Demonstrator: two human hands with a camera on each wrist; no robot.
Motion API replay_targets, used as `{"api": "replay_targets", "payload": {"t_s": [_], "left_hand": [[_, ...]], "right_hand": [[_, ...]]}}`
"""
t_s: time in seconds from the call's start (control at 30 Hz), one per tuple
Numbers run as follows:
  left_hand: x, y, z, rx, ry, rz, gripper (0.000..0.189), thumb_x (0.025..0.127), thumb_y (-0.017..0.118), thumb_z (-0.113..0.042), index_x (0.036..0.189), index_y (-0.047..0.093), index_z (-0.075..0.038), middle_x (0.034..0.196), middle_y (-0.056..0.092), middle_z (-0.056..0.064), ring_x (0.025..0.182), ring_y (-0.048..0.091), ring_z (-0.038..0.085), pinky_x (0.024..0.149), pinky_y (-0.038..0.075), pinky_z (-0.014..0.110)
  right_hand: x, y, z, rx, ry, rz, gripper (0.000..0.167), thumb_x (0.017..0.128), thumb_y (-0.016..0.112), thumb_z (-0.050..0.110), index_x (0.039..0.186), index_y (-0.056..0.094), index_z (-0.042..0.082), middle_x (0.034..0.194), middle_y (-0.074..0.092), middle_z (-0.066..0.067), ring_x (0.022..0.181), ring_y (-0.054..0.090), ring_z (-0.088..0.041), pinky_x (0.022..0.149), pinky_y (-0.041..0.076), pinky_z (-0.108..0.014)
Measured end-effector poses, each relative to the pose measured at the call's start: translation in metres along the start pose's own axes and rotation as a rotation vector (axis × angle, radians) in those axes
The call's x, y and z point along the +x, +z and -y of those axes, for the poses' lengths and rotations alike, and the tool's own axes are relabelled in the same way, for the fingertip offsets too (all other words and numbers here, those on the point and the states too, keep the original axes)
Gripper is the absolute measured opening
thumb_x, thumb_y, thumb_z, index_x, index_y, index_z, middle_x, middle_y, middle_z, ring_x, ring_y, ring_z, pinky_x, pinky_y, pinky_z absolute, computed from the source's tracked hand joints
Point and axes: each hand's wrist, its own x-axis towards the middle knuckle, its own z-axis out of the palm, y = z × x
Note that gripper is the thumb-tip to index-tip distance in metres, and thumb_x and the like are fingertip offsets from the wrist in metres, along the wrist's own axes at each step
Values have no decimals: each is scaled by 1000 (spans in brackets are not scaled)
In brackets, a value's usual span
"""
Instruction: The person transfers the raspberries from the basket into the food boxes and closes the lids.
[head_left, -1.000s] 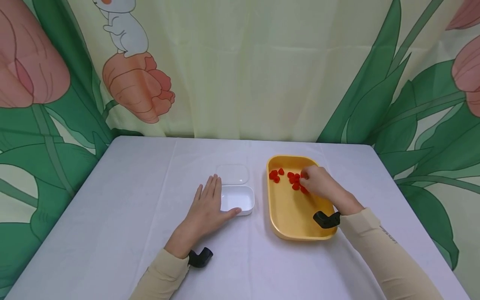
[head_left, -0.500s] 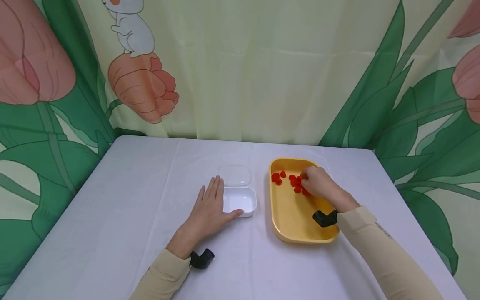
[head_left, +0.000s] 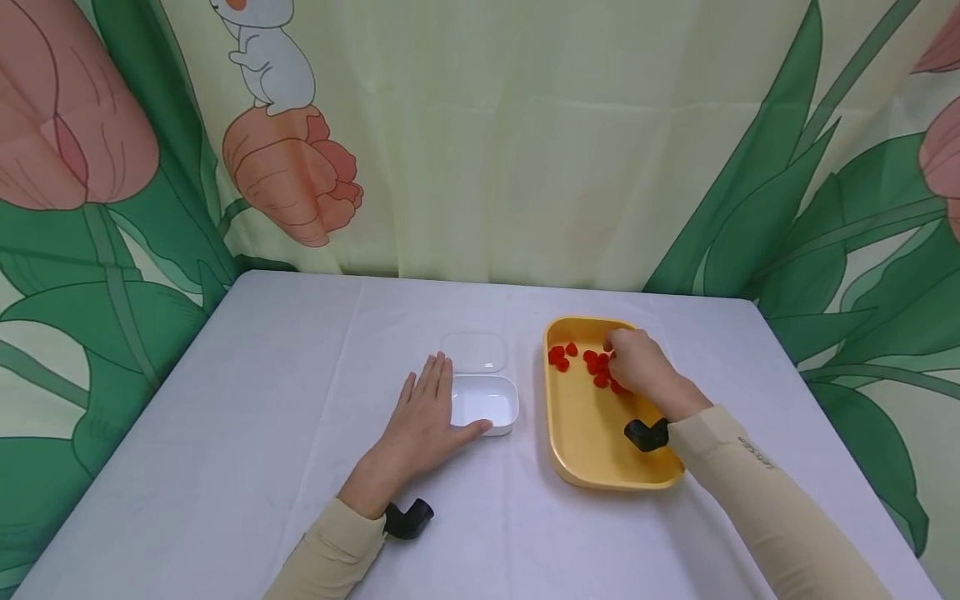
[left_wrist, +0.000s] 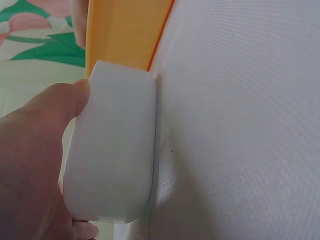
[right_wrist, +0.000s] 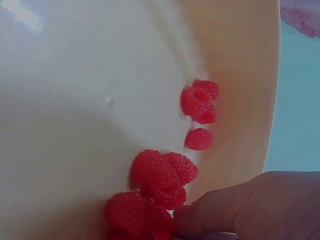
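My left hand lies with straight fingers along the left side of a small white box. Its thumb touches the box's near rim in the left wrist view. Inside a yellow tray, my right hand reaches down with bent fingers among red raspberries. In the right wrist view a fingertip is right against a raspberry at the cluster's edge; the other fingers are mostly out of frame, so I cannot tell whether they pinch it.
A clear lid lies on the white tablecloth just behind the box. Several more raspberries sit by the tray's wall, left of the main cluster. A printed curtain hangs behind the table.
The head view has shifted slightly, so everything appears a little to the right. Both hands keep nearly the same places, the left at the box and the right among the raspberries.
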Motion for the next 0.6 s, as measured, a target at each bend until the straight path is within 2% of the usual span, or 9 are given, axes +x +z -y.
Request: {"api": "replay_targets", "payload": {"t_s": [0.17,0.33,0.6], "left_hand": [[0,1,0,-3,-5,6,111,86,55,-73,156,14,3,166,12,19,156,8,31,125,11,54],[1,1,1,-9,-9,6,111,85,56,-73,157,15,2,166,13,18,156,9,31,125,11,54],[1,1,1,-12,-10,4,111,85,56,-72,156,17,2,166,14,18,155,10,32,125,11,54]], "right_hand": [[0,1,-1,-39,-20,-8,30,84,56,-12,113,62,-8,102,64,-22,84,55,-30,77,57,-37],[0,2,-2,-55,-26,-3,26,84,57,-12,107,63,-5,92,63,-17,82,54,-28,70,54,-31],[-2,3,1,-51,-36,3,24,83,58,-13,105,61,-5,89,62,-15,78,54,-26,61,50,-25]]}}
